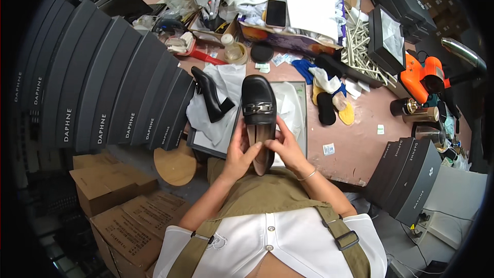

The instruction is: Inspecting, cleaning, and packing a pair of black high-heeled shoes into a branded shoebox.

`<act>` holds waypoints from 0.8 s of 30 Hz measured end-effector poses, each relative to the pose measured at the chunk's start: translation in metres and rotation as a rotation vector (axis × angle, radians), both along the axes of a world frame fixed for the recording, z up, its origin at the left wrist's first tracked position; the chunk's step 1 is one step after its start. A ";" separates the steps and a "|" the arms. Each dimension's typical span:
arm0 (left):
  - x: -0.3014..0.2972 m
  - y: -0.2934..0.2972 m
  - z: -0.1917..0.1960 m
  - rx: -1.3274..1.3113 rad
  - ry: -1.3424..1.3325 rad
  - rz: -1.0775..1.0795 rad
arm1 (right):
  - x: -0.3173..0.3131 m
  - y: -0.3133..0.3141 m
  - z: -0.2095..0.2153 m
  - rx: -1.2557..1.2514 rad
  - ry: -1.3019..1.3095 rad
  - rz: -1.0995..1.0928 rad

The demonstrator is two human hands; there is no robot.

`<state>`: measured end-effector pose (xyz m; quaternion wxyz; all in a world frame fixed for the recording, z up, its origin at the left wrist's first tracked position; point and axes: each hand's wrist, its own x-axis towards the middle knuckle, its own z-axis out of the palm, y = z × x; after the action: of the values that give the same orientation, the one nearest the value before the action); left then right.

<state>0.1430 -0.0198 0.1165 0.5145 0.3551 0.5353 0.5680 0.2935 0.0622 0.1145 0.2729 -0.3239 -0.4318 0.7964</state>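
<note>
Between my two hands is a black loafer [259,92] with a metal chain bar across its front, toe pointing away from me. My left hand [240,152] grips its left side, thumb at the beige insole. On the other side my right hand [286,146] holds it the same way, a thin bracelet on that wrist. Below the loafer lies an open grey shoebox [301,123] lined with white tissue paper [198,116]. A second black heeled shoe [210,95] rests on its side on the tissue, left of my hands.
Tall stacks of dark shoeboxes [110,82] stand at the left, more [404,175] at the right. Cartons [128,226] sit lower left beside a round stool [176,164]. A phone [276,14], white sticks [360,46], colored cloths [329,95] and an orange heat gun [424,77] occupy the table.
</note>
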 end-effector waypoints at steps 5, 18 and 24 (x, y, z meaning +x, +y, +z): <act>-0.008 -0.006 0.023 -0.013 0.037 -0.138 | 0.019 -0.006 -0.017 -0.104 0.238 0.084; 0.004 -0.001 0.011 -0.171 -0.275 0.043 | 0.031 -0.020 0.007 0.254 -0.251 0.045; 0.031 -0.013 -0.003 -0.124 -0.367 0.115 | 0.036 -0.047 0.015 0.790 -0.569 0.041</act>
<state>0.1739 -0.0333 0.1133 0.5911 0.1821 0.4860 0.6174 0.3298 0.0154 0.1298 0.2303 -0.3918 -0.7647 0.4568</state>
